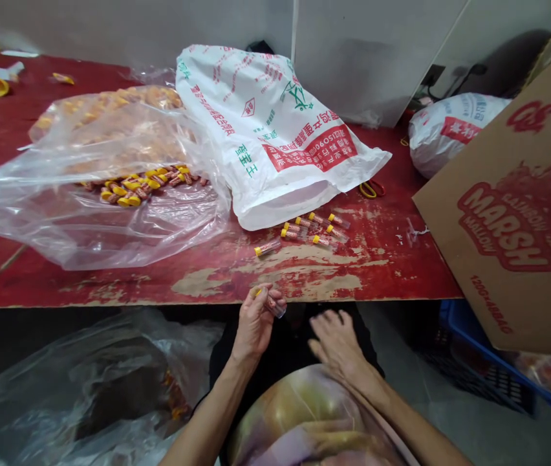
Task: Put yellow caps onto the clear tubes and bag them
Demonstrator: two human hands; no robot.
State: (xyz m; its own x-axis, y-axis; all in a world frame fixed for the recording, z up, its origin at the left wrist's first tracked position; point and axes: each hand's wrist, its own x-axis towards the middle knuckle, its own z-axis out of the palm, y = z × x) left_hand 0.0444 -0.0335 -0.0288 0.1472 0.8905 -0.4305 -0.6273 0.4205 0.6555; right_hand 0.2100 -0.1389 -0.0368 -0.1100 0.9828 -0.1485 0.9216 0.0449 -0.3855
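Just off the table's front edge, my left hand (254, 327) is closed around a small clear tube (275, 307) with a yellow cap and reddish contents. My right hand (337, 342) is over my lap, palm down, fingers spread and holding nothing. Several similar capped tubes (299, 226) lie loosely on the red tabletop (237, 275), before the mouth of a white printed woven sack (275, 123). To the left, a large clear plastic bag (76, 239) has a heap of yellow-capped tubes (134, 186) in it.
A brown cardboard box (522, 213) leans at the right, above a blue crate (479, 356). Behind it sits a white bag (454, 129). Scissors (371, 188) lie by the sack. Another clear plastic bag (62, 388) is below the table at left.
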